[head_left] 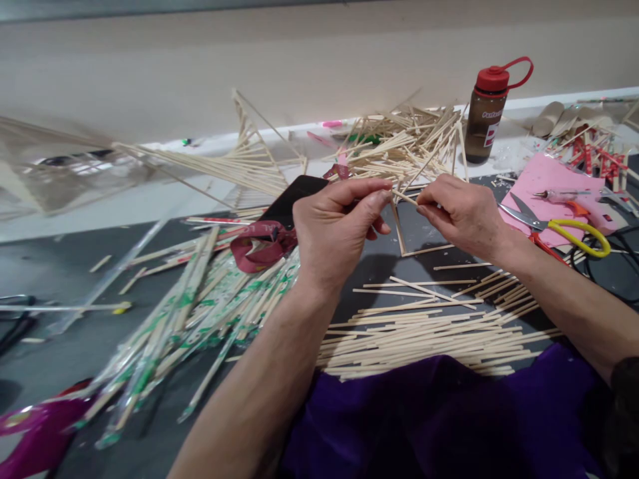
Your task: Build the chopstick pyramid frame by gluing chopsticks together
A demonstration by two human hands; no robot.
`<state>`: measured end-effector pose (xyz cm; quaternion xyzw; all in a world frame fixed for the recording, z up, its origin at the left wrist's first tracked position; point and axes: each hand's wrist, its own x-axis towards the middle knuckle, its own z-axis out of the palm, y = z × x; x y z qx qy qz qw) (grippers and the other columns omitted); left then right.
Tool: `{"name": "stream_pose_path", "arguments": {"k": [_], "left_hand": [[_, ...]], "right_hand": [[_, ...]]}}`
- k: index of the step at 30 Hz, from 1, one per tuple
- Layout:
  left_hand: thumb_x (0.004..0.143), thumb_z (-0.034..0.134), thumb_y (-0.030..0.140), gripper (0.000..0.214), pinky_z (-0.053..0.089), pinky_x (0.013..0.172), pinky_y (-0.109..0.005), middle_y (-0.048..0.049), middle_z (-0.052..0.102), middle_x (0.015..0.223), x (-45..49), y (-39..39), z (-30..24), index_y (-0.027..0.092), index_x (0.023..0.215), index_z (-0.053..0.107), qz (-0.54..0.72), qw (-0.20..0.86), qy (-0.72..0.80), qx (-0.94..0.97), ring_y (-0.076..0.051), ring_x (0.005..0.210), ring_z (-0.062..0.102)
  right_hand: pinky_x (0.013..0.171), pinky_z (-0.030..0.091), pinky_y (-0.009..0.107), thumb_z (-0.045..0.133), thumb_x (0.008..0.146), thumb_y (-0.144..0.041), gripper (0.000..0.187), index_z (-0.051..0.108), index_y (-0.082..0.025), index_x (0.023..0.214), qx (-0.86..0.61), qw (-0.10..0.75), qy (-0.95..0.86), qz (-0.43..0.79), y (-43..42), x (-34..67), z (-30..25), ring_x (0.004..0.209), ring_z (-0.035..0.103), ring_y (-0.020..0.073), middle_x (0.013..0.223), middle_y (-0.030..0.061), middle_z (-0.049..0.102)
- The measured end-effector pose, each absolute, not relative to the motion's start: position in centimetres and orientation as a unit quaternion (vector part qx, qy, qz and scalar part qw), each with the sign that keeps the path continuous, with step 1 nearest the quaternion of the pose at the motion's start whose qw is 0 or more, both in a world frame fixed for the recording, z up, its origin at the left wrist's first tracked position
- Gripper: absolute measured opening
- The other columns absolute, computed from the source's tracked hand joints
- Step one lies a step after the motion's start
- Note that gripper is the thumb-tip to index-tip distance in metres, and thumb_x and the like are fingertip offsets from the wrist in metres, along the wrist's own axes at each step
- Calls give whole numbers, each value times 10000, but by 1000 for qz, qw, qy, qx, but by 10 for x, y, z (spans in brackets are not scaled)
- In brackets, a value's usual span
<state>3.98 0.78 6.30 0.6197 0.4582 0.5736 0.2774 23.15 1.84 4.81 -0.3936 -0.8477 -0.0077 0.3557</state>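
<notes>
My left hand [335, 229] and my right hand [462, 213] are raised over the dark table [74, 346], fingertips almost meeting. Both pinch a thin wooden stick [405, 197] that belongs to a small frame of sticks [402, 233] hanging just below. The left fingers curl closed around their end, and the right thumb and forefinger press the other end. A row of loose bare sticks [429, 332] lies in front of my body. Wrapped chopsticks in green-printed sleeves [200, 313] spread out to the left.
A heap of sticks [404, 143] and a fan-shaped stick structure [249, 163] stand at the back. A brown bottle with a red cap [486, 110] is back right. Yellow-handled scissors [559, 229] lie on pink paper [544, 179]. A black phone [292, 199] and a dark red ribbon [259, 246] lie near my left hand.
</notes>
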Motion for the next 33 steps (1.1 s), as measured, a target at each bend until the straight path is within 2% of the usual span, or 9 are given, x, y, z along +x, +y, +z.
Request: {"name": "stream_pose_path", "arguments": {"k": [8, 26, 33], "left_hand": [[807, 735, 234, 188, 464, 396, -182, 16, 741, 767, 38, 9, 61, 224, 992, 764, 564, 289, 475, 610, -71, 455, 591], [795, 737, 243, 111, 438, 391, -169, 24, 713, 632, 39, 8, 62, 226, 883, 804, 562, 303, 470, 609, -65, 421, 565], [764, 771, 287, 145, 416, 387, -173, 34, 667, 566, 39, 10, 63, 203, 881, 793, 560, 365, 464, 582, -81, 421, 575]], "right_hand": [[649, 354, 280, 501, 999, -262, 191, 661, -187, 927, -404, 348, -846, -6, 17, 231, 48, 801, 572, 155, 868, 37, 652], [658, 370, 275, 509, 999, -248, 180, 661, -182, 926, -398, 354, -847, -8, 18, 231, 47, 802, 586, 150, 868, 38, 662], [648, 365, 269, 523, 999, -251, 166, 653, -178, 927, -387, 359, -849, -20, 19, 232, 45, 795, 588, 147, 863, 35, 657]]}}
